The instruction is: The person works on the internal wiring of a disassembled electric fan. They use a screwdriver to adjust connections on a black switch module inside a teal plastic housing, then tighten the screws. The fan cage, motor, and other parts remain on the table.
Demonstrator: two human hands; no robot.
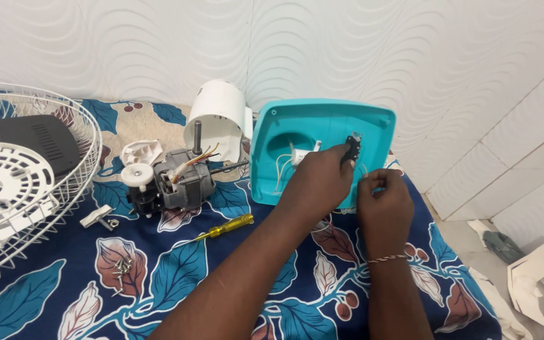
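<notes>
A turquoise plastic fan base cover [322,119] stands tilted on edge, its hollow inside facing me, with white and yellow wires in it. My left hand [318,179] pinches a small black switch part [351,150] against the cover's inside. Just to the right, my right hand [383,204] holds thin wires between closed fingers. A fan motor [174,181] with coloured wires lies to the left, a white motor housing [220,116] behind it.
A yellow-handled screwdriver [226,227] and a pile of screws [121,269] lie on the blue leaf-patterned cloth [177,283]. A white wire fan guard [26,182] with a black cover sits at far left. White paper scraps [533,280] lie on the floor at right.
</notes>
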